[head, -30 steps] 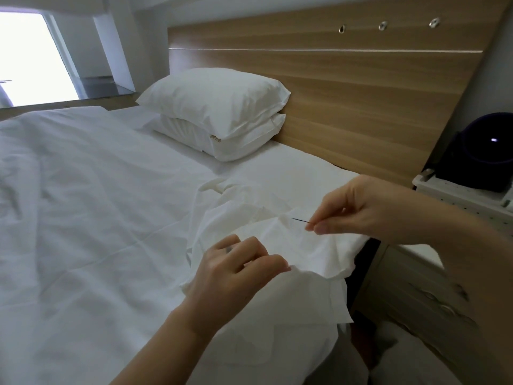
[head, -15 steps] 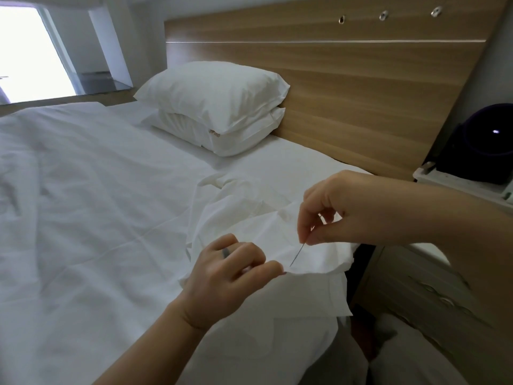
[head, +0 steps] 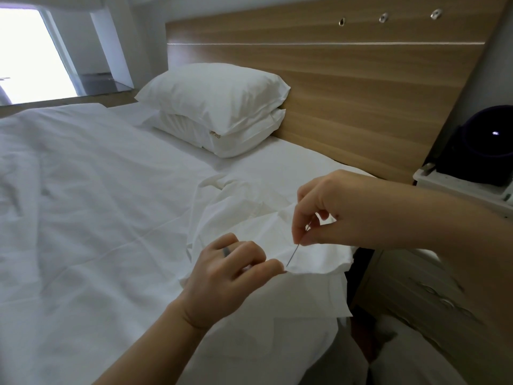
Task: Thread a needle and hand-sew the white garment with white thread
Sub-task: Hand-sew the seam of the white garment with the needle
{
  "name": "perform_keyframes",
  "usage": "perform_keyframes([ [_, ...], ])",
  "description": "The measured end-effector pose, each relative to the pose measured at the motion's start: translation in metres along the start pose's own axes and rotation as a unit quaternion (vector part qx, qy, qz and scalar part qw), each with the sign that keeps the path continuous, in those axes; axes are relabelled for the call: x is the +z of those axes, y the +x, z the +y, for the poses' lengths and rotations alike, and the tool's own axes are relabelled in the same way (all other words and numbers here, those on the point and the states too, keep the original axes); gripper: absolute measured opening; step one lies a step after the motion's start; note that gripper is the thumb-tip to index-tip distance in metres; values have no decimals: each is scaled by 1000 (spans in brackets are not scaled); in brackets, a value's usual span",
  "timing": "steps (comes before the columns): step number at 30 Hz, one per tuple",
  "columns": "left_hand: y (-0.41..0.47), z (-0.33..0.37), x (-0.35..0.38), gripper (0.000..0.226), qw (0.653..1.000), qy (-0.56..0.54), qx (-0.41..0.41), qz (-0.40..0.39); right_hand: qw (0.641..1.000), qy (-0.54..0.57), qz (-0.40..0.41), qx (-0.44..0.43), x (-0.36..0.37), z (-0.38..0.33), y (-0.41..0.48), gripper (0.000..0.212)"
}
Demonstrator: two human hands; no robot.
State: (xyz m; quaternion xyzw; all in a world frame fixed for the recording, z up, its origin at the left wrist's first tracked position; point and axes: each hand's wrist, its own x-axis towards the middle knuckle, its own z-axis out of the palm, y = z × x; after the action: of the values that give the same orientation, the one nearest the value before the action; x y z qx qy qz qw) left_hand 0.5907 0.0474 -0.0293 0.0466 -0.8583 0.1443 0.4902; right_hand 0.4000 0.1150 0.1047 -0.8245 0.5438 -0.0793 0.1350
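The white garment lies crumpled on the bed's right side, its edge lifted. My left hand pinches that raised edge between thumb and forefinger; a dark ring sits on one finger. My right hand hovers just above and to the right, pinching a thin metal needle. The needle slants down-left, its tip at the fabric fold right beside my left fingertips. The white thread cannot be made out.
A white bed sheet spreads to the left. Two stacked pillows lean on the wooden headboard. At right a nightstand carries a dark round object. A bright window is far left.
My right hand swung the needle from pointing sideways at the left to slanting downward, and lowered its tip to the garment fold by my left fingers. My left hand kept its pinch.
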Motion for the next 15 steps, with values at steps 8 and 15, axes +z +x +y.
perform_keyframes([
  [8,7,2,0,10,998,-31,-48,-29,1000,-27,0,3,0,-1,2,10],
  [15,21,1,-10,5,930,-228,-220,-189,998,-44,-41,32,3,2,7,12],
])
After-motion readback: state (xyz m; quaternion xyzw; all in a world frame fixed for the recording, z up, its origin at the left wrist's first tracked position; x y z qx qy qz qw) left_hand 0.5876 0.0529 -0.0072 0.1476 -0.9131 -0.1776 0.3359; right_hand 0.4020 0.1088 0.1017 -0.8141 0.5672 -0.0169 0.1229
